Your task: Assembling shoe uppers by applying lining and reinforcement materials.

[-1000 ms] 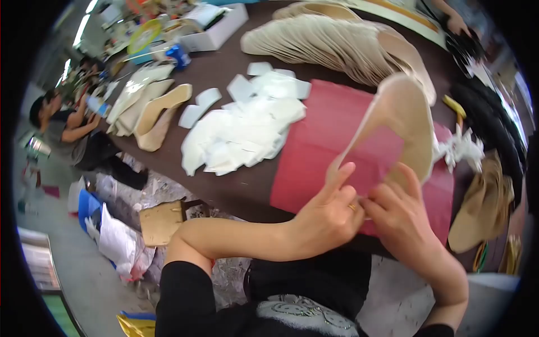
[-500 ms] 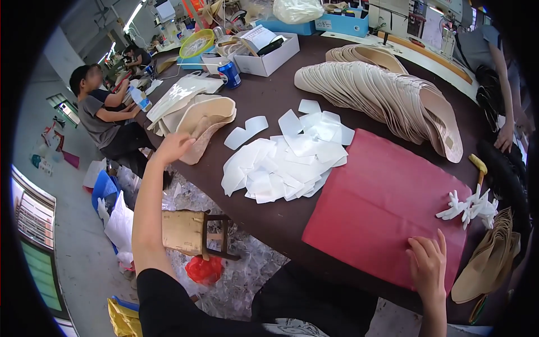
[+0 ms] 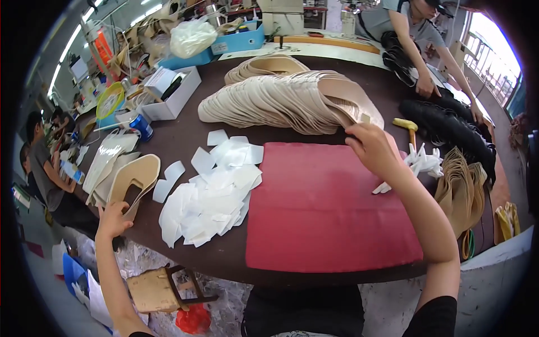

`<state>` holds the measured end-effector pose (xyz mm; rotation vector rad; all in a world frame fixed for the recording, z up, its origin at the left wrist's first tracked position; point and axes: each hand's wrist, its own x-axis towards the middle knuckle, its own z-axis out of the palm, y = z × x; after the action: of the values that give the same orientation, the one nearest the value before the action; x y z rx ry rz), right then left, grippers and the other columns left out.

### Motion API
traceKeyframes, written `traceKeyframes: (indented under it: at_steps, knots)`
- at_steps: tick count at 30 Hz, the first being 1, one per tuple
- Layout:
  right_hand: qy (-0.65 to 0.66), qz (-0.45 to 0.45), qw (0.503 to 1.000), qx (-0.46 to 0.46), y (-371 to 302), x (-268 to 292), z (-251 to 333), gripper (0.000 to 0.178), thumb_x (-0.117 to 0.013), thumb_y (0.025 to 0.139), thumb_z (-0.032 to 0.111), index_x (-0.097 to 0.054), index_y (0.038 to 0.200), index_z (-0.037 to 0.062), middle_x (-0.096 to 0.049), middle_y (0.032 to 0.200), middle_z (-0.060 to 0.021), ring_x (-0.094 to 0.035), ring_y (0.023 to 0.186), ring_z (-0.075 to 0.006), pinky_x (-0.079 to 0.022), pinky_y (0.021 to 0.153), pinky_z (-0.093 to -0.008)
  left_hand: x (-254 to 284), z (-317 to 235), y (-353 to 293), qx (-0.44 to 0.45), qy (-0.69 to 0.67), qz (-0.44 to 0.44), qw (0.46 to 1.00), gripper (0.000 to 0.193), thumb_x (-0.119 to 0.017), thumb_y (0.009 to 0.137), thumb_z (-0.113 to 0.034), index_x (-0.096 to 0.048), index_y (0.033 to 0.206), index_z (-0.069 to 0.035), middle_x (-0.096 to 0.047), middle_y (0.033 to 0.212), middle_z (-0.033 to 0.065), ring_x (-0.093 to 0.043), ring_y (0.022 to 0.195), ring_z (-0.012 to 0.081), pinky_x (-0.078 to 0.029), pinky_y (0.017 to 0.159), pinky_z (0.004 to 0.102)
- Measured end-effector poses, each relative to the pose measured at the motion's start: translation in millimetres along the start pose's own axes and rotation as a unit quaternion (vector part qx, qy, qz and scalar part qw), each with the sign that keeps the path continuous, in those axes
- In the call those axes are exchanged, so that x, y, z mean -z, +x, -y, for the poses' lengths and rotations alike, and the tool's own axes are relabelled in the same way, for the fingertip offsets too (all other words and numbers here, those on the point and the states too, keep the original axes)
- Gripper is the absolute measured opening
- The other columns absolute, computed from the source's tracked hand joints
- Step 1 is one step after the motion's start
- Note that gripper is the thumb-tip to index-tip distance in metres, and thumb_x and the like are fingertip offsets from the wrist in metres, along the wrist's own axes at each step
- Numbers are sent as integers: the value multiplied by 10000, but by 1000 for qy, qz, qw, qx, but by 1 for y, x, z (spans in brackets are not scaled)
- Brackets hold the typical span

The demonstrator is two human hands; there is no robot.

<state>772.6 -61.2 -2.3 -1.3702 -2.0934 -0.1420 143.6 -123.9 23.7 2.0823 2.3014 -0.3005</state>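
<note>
Indoors, 1 brown table point(image 3: 182, 132), near a stool point(image 3: 151, 289), bears stacked beige pieces point(image 3: 269, 106).

The left grip point(image 3: 114, 219) holds a curved beige piece point(image 3: 144, 167) — the right grip point(image 3: 362, 140) touches a beige stack point(image 3: 264, 105).

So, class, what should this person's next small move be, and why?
Probably the right hand should draw the end piece off the row of beige pieces and bring it over the red mat. That hand is at the piece's lower edge, the mat lies just nearer the person, and the left hand is away at a separate beige piece.
</note>
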Motion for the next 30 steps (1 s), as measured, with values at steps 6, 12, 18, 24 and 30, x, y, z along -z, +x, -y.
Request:
traceKeyframes:
  at_steps: [6, 12, 18, 24, 30]
  knots:
    - [-71, 83, 991, -71, 49, -9, -109, 321, -690, 831, 160, -687, 1126, 35, -685, 1130, -49, -652, 937, -262, -505, 837, -305, 22, -171, 48, -257, -75, -209, 940, 525, -678, 818, -160, -515, 1311, -84, -506, 1386, 116, -412, 1327, 332, -256, 1140, 496]
    - [324, 209, 878, -283, 51, -20, -144, 312, -662, 917, 297, -712, 1142, 86, -694, 1055, -5, -607, 915, -144, -477, 834, -255, 30, -380, 96, -524, -48, -316, 789, 596, -687, 821, -217, -477, 1366, -99, -369, 1527, 82, -328, 1401, 299, -271, 1140, 466]
    - [-29, 70, 972, -220, 62, -40, -164, 319, -528, 929, 270, -653, 1110, 38, -692, 952, -184, -655, 874, -377, -512, 773, -436, 9, -503, 143, -485, -35, -377, 788, 628, -655, 836, -267, -429, 1405, -130, -396, 1508, 48, -317, 1407, 287, -252, 1141, 507]
    - [-42, -345, 929, -127, 110, 91, -133, 250, -459, 970, 228, -621, 1098, 87, -692, 1038, -152, -637, 924, -383, -479, 785, -441, 6, -505, 152, -486, -45, -311, 816, 543, -571, 896, -318, -454, 1390, -125, -493, 1391, 59, -369, 1356, 285, -221, 1144, 529]
    - [111, 148, 983, 16, 49, 158, 19, 184, -502, 955, 77, -637, 1060, 10, -652, 924, -10, -545, 755, -123, -467, 721, -267, 47, -406, 43, -421, -765, 263, 410, 687, -452, 976, -504, -249, 1528, -148, -458, 1419, 146, -509, 1232, 245, -427, 1005, 379]
